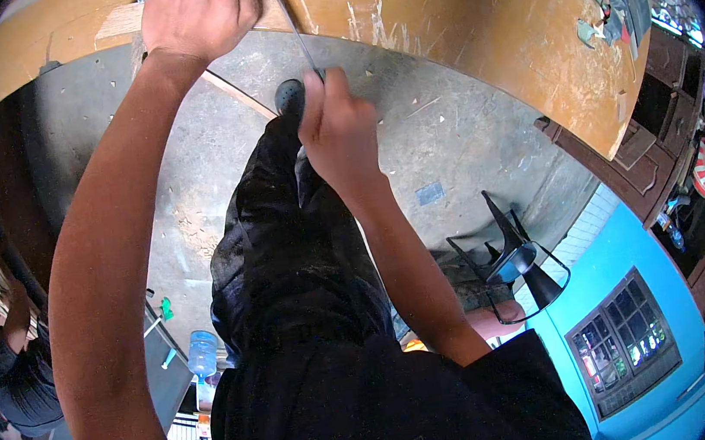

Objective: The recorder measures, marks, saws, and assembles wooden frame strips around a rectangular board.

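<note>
At the top, my left hand (199, 18) is closed over a pale piece of wood (119, 21) that lies along the near edge of the tabletop. Its fingertips are partly out of the picture. My right hand (340, 130) is wrapped round the dark end of a long, thin metal tool (291, 23), seen almost edge-on. That tool slants up past the wood's right end and leaves the picture at the top. The hand is slightly blurred, and what kind of tool it is I cannot tell.
The worn yellow-brown tabletop (471, 41) curves across the top, with scraps (606, 4) at its right. A black chair (519, 266) stands on the concrete floor, which has small chips on it. A blue water jug (202, 352) is lower left; another person (27, 379) is at far left.
</note>
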The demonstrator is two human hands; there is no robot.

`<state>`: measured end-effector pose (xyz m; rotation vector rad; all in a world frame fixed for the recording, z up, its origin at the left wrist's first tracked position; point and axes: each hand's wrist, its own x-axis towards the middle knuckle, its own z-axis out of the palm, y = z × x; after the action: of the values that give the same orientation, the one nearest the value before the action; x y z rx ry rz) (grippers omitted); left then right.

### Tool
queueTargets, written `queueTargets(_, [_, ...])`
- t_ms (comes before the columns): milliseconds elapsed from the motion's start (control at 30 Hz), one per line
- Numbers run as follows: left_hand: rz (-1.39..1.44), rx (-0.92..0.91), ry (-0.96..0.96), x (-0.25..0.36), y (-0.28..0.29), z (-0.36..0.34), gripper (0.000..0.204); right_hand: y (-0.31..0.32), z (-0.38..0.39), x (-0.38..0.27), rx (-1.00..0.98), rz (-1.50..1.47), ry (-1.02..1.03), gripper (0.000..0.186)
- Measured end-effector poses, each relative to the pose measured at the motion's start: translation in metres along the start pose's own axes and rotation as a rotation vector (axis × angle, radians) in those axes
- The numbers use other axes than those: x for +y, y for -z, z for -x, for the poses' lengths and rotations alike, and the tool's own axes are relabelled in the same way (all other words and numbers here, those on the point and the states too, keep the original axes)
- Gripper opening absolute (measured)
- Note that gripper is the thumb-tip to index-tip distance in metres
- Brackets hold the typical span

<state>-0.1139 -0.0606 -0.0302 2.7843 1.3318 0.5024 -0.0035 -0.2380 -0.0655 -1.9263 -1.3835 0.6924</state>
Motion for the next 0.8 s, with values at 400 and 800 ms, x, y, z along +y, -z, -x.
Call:
queueTargets(400, [-0.026, -0.015, 0.011, 0.001, -0.001, 0.003, 0.015, 0.007, 0.012, 0.007, 0.036, 0.039, 0.058, 0.024])
queueTargets(800, [-0.026, 0.005, 0.032, 0.002, 0.001, 0.003, 0.015, 0.010, 0.023, 0.018, 0.031, 0.087, 0.109, 0.025])
